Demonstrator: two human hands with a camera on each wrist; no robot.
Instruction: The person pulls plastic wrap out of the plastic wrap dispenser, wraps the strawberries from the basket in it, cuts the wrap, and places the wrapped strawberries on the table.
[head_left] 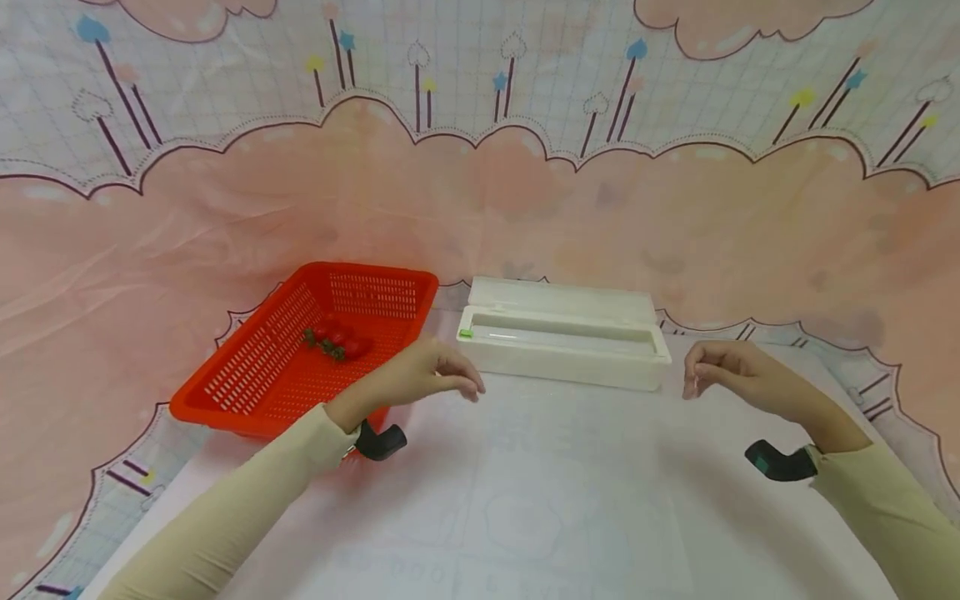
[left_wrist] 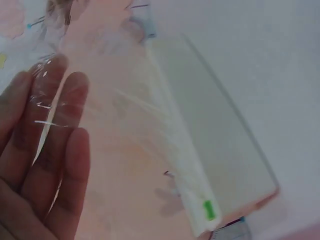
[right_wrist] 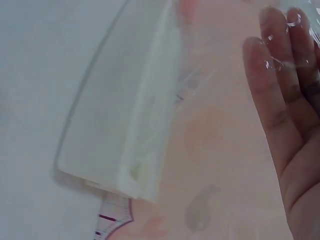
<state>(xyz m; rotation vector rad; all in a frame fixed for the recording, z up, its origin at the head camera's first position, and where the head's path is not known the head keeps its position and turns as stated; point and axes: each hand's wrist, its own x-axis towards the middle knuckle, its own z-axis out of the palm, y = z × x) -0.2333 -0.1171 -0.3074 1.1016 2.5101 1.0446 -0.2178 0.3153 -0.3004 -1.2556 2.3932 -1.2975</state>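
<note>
1. Head view: the left hand (head_left: 423,373) and the right hand (head_left: 753,379) are well apart above a white counter (head_left: 540,517), each with its fingers bent toward the thumb. Beyond them, roughly between the two, sits a long white box (head_left: 562,369), its lid (head_left: 562,302) raised at the back and a green tab (head_left: 466,334) at its left end. A red basket (head_left: 300,385) stands to the left, partly behind the left forearm, with red tomatoes (head_left: 341,340) inside. Pale sleeves (head_left: 225,500) cover both arms, and a pink patterned cloth (head_left: 480,208) rises at the back.

2. Left wrist view: clear film (left_wrist: 137,104) crosses the left fingers in shiny creases and spreads out toward the box; the left hand grips its edge, although the thumb cannot be made out here. The green tab shows at the box's near end.

3. Right wrist view: the film lies wrinkled and glinting over the right fingertips (right_wrist: 260,55), gripped by that hand too. The box looks blurred beside it.
</note>
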